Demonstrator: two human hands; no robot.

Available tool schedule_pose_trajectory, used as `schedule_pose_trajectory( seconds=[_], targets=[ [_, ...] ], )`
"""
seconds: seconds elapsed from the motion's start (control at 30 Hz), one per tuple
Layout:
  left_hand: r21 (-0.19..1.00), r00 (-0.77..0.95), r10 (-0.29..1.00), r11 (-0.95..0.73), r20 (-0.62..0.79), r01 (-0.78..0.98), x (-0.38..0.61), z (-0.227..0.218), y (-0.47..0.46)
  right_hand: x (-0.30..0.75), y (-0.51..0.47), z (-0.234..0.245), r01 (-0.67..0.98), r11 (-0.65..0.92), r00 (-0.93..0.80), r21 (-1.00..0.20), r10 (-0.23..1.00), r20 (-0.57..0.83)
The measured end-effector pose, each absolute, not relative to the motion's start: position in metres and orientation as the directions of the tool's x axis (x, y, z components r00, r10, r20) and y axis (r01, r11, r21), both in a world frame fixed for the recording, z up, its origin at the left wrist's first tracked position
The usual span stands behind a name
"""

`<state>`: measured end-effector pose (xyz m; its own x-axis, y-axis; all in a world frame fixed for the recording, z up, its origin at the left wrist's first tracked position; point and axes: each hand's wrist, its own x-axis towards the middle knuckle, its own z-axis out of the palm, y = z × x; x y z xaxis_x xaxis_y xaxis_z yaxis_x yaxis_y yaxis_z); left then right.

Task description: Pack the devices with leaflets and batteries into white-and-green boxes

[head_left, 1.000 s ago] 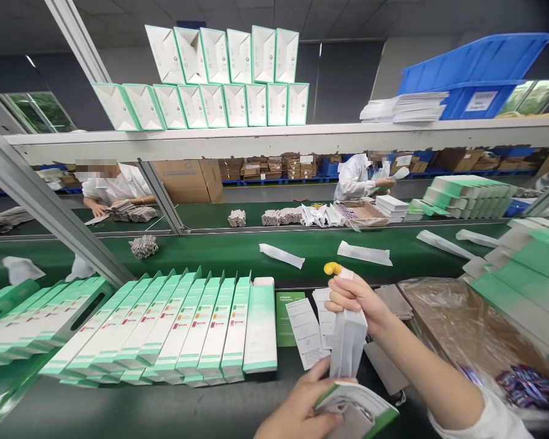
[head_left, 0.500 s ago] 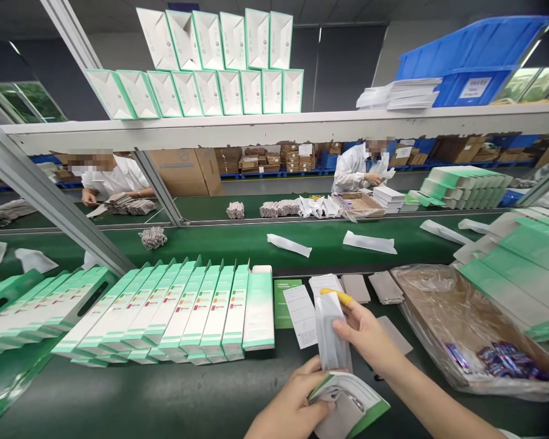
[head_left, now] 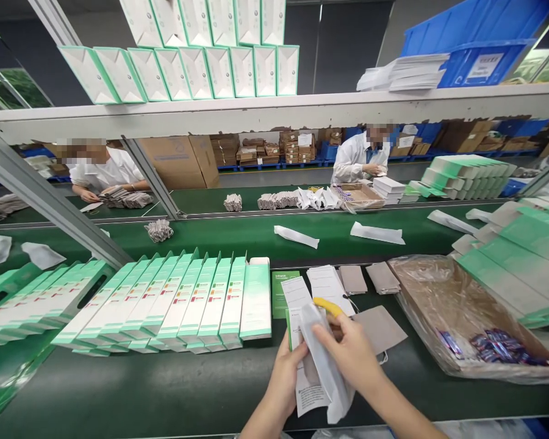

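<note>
In my right hand (head_left: 348,347) is a white translucent sleeve with something inside, a wrapped item (head_left: 327,366); a yellow cover sits on one finger. My left hand (head_left: 283,372) grips a printed leaflet (head_left: 312,397) with a green booklet edge behind it, partly hidden by the wrapped item. The two hands meet, with the wrapped item lying over the leaflet. Just beyond them lie printed sheets (head_left: 327,283) and a green booklet (head_left: 286,286). A grey drawstring pouch (head_left: 382,331) lies flat right of my right hand.
Open green-and-white boxes (head_left: 183,305) stand in a row at left. A plastic-lined carton (head_left: 421,305) with small purple-blue packets (head_left: 503,347) is at right. Wrapped items (head_left: 377,233) lie on the green belt (head_left: 219,241). Two people work beyond, under a shelf (head_left: 256,110) of boxes.
The wrapped item has come down against the papers in my left hand. The left hand has turned and risen, bringing the leaflet upright behind it. The view has tilted down slightly.
</note>
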<state>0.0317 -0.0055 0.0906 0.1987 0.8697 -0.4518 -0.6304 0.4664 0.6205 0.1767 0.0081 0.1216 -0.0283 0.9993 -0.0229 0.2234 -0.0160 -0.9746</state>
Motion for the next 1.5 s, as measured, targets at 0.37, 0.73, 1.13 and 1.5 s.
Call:
schedule_pose_trajectory(
  seconds=[0.37,0.73,1.13,1.5],
  targets=[
    [0.901,0.181,0.981,0.144,-0.075,-0.409,0.044,0.085,-0.005,0.177,0.016,0.061,0.038,-0.018,-0.037,-0.999,0.999,-0.019],
    [0.878,0.344,0.939,-0.184,0.024,0.441,0.041,0.074,-0.006,0.152,-0.001,0.075,-0.24,-0.146,0.131,-0.96,0.975,-0.181],
    [0.756,0.368,0.911,-0.106,-0.187,0.646,0.01,0.066,-0.012,0.18,0.021,0.092,-0.535,-0.19,0.214,-0.823,0.912,-0.35],
    [0.799,0.424,0.893,-0.142,-0.151,0.584,0.015,0.043,-0.022,0.182,0.023,0.084,-0.569,-0.346,0.066,-0.746,0.885,-0.461]
  ],
)
